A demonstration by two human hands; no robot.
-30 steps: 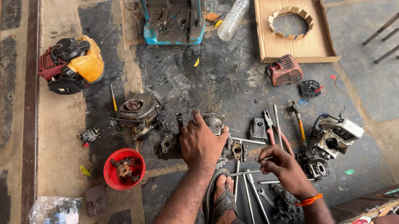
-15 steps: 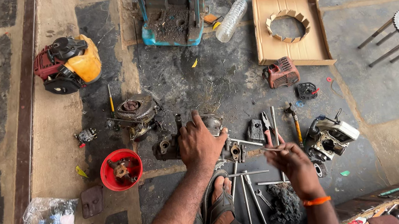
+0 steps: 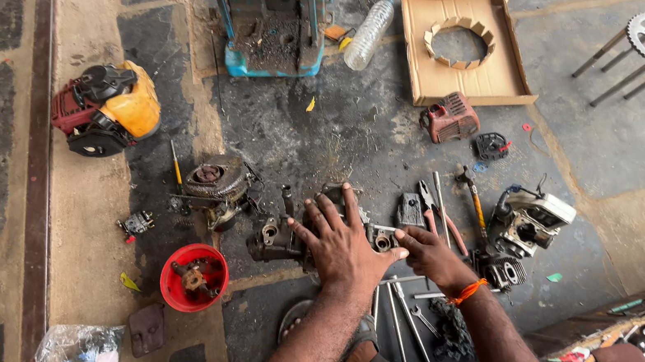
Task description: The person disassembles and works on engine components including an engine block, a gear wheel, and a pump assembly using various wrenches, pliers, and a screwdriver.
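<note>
On the oily floor patch just ahead of the knees: left hand [image 3: 339, 241] spread flat, all 5 fingers wide, pressing down on the dark engine block [image 3: 280, 236], most of it showing to the hand's left. Right hand [image 3: 428, 254] just beside, fingers narrow, pinched at a small round metal part [image 3: 383, 241] between the 2 hands. Hard to tell whether gripped or only touched. Long axes of the pliers [image 3: 429, 200] and hammer [image 3: 472, 194] running away from the body, right of the right hand. Red bowl [image 3: 194, 277] well apart leftward; open floor beyond the block.
</note>
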